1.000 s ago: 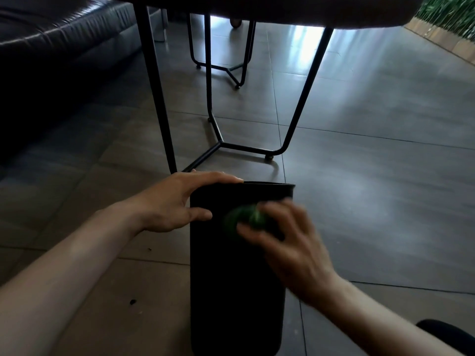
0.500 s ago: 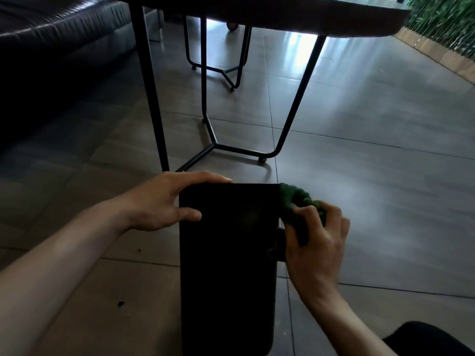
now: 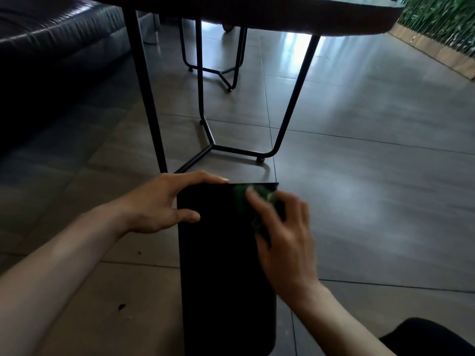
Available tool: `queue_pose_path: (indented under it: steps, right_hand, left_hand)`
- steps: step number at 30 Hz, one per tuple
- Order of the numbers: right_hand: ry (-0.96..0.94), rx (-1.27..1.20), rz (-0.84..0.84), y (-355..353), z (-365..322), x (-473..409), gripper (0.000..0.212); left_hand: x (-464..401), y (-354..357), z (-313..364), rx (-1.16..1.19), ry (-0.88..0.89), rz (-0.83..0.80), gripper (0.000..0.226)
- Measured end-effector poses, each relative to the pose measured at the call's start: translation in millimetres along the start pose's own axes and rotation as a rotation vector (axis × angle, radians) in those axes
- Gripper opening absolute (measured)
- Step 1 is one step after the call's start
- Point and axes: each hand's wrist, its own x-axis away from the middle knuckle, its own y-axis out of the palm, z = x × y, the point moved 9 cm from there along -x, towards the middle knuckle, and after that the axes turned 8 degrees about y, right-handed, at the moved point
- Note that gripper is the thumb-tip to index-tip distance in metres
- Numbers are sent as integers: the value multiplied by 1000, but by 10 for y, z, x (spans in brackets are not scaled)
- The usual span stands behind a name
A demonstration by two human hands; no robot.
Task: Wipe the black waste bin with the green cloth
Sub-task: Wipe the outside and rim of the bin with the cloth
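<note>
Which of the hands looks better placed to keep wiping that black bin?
The right hand: it holds the green cloth against the black waste bin. The left hand grips the bin's top corner, steadying it.

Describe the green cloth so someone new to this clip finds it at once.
Start at the black waste bin in front of the table legs. At its top right edge, under the right hand fingers, is the green cloth, the only green thing on the bin.
</note>
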Motion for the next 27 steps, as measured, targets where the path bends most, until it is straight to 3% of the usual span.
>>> queue_pose_path:
  steps: [2, 6, 8, 10, 14, 19, 27]
  right_hand:
    - [107, -31, 18, -5, 50, -139, 49]
    - [-332, 75, -132, 169, -400, 526, 38]
    - [-460, 96, -182, 144, -417, 718, 35]
    - [-413, 67, -145, 88, -312, 528, 38]
    - [-132, 56, -47, 19, -76, 15, 50]
    - [-480, 114, -186, 164, -353, 883, 33]
    - [-498, 183, -381, 89, -302, 973, 25]
  left_hand:
    - [18, -15, -4, 16, -7, 14, 78]
    - [-1, 17, 32, 4, 3, 15, 80]
    - [-15, 51, 50, -6, 14, 2, 80]
    - [-8, 47, 43, 2, 18, 2, 80]
    - [11, 23, 23, 2, 13, 5, 79]
    - [-26, 51, 79, -16, 33, -7, 80]
    - [8, -27, 55, -29, 6, 30, 80]
